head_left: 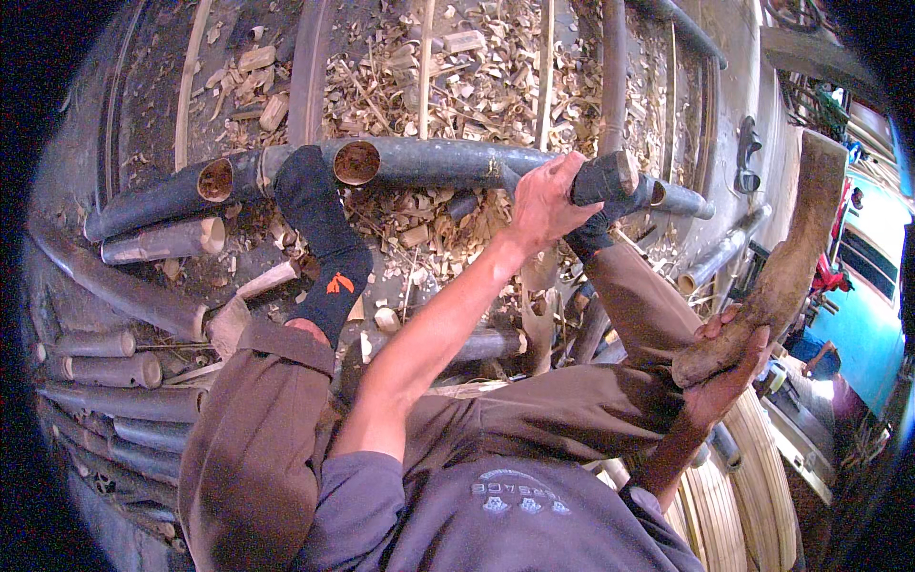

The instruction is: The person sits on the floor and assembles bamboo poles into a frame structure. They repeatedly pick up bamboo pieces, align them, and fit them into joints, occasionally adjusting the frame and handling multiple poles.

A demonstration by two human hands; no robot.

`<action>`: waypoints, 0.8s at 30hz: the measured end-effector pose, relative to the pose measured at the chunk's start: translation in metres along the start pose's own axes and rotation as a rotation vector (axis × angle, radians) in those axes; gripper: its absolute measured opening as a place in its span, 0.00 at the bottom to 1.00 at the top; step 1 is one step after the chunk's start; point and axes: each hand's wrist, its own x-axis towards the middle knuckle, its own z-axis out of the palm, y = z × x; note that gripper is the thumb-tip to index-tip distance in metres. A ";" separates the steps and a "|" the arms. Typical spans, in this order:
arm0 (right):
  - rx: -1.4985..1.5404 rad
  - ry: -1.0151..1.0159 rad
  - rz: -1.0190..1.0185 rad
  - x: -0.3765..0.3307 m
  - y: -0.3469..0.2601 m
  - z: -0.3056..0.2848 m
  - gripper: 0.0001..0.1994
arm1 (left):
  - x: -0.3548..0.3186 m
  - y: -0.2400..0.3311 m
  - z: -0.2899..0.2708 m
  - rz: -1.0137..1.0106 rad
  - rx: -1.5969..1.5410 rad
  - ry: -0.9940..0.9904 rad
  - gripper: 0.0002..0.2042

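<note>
My left hand (pixel 551 202) is closed on a short dark cylinder (pixel 603 179) with a pale, wood-like end. It is held just above a long dark bamboo pole (pixel 443 164) that lies crosswise in front of me. Whether the cylinder touches the pole I cannot tell. Off to the right, my right hand (pixel 729 367) grips the lower end of a thick, curved wooden club (pixel 791 238), its broad end raised away from me. The pole has round cut openings on its upper side, and my sock-covered left foot (pixel 319 214) presses against it.
Pale wood chips (pixel 400 81) litter the ground beyond the pole. Several cut bamboo tubes (pixel 114 372) lie stacked at the left, and a loose tube (pixel 724 250) lies at the right. Long pale split strips (pixel 762 467) stand beside my right forearm. Another person (pixel 839 381) is at the far right.
</note>
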 end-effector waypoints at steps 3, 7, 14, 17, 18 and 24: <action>-0.001 0.037 0.007 -0.003 -0.001 0.004 0.20 | -0.001 -0.001 0.000 -0.024 -0.005 -0.015 0.23; -0.203 0.131 -0.170 0.020 0.003 -0.020 0.22 | 0.011 0.004 -0.007 -0.118 -0.051 0.027 0.21; -1.017 0.036 -0.902 0.138 -0.007 -0.013 0.22 | 0.034 0.010 -0.015 -0.319 -0.167 0.131 0.19; -1.224 -0.017 -0.490 0.098 0.062 0.090 0.30 | 0.036 0.000 -0.003 -0.332 -0.123 0.138 0.19; -0.987 -0.367 -0.070 0.078 0.046 0.116 0.31 | 0.030 -0.003 -0.006 -0.363 -0.110 0.122 0.20; -0.555 0.053 -0.433 0.167 -0.025 0.070 0.09 | 0.032 0.001 -0.017 -0.352 -0.109 0.118 0.20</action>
